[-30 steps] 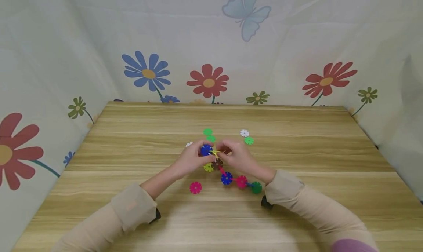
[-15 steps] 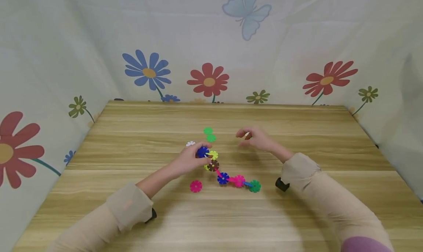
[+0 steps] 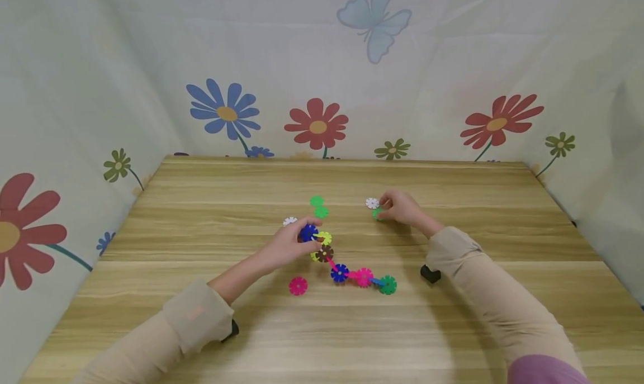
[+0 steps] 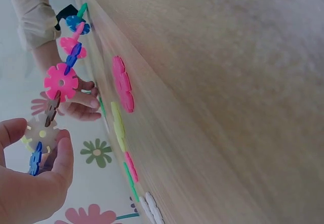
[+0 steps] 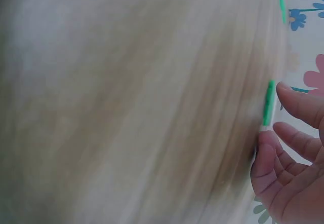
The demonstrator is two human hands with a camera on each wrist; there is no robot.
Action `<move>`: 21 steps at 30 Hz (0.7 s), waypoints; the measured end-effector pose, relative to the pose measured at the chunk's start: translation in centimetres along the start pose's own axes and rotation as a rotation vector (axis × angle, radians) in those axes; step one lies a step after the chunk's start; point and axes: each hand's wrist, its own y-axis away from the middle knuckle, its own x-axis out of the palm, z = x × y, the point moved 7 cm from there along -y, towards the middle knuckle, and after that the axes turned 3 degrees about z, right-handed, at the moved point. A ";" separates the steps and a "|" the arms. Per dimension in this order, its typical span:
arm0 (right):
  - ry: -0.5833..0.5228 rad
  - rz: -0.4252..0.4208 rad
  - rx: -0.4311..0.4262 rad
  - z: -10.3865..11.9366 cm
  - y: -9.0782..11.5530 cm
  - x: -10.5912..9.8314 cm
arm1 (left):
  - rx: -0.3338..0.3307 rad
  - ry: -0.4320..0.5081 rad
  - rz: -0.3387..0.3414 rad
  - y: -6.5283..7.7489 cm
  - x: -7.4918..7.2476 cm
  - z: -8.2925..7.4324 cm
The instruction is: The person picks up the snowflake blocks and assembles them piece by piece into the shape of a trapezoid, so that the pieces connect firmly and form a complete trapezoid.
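My left hand point(image 3: 289, 244) holds up one end of a chain of interlocking notched plastic discs, around a blue disc point(image 3: 308, 233). From there the chain trails down to the right through a brown disc point(image 3: 324, 254), another blue one, a pink disc point(image 3: 364, 276) and a dark green end disc point(image 3: 388, 285). In the left wrist view a pale disc point(image 4: 42, 133) sits between the thumb and fingers. Farther back, my right hand point(image 3: 402, 208) reaches down with fingers spread at a light green disc point(image 5: 269, 103) lying on the table. A white disc point(image 3: 372, 203) lies just beyond its fingertips.
Two light green discs point(image 3: 321, 211) lie on the wooden table point(image 3: 241, 194) beyond the left hand. A white disc point(image 3: 289, 221) is close behind that hand, and a loose pink disc point(image 3: 298, 286) lies nearer. A flower-printed curtain point(image 3: 432, 65) stands behind the table.
My right hand has let go of the chain near the left hand, moved right and back, and lowered to the light green disc. The left hand keeps its hold on the chain.
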 end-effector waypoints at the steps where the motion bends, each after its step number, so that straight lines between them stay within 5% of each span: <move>1: 0.018 -0.003 0.004 -0.1 0.0 0.0 | 0.001 -0.001 0.000 0.0 0.0 0.0; 6: 0.043 0.002 0.021 -0.1 0.2 0.2 | 0.003 -0.008 0.009 0.7 -0.2 -1.5; 13: 0.017 0.019 0.018 -0.2 0.4 0.3 | 0.007 -0.006 0.005 -0.1 -0.1 0.0; 21: -0.248 0.036 -0.030 0.2 0.9 1.0 | -0.007 0.009 -0.015 -0.1 -0.1 0.0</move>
